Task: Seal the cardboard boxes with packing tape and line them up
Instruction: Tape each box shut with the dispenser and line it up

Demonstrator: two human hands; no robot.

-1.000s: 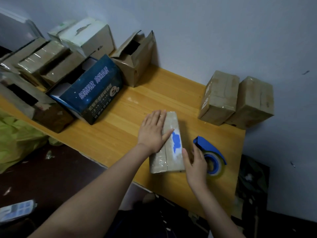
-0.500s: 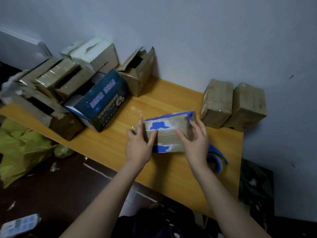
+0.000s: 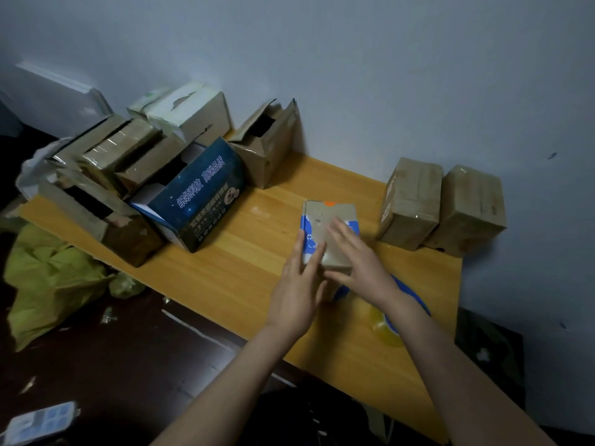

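A person's left hand reaches forward with straight fingers, laid flat against the left side of a small cardboard box. The right hand lies across the box's upper face, fingers stretched out and slightly blurred. Neither hand curls around the box; they press it between them.

The small box is brown with blue and white patches along its left side and an orange mark at its far end. It sits near the middle of a wooden table, long side pointing away from the person. Whether its near end rests on the table cannot be told, as the hands cover it.

Just under the right wrist lies a blue tape dispenser with a roll of clear tape.

To the right, against the pale wall, two closed brown boxes stand touching side by side: one nearer the small box, the other at the table's corner.

To the left lie a dark blue printed box, an open brown box with flaps up, a white box and a pile of brown boxes. Below the table's left end sits a yellow-green bag.
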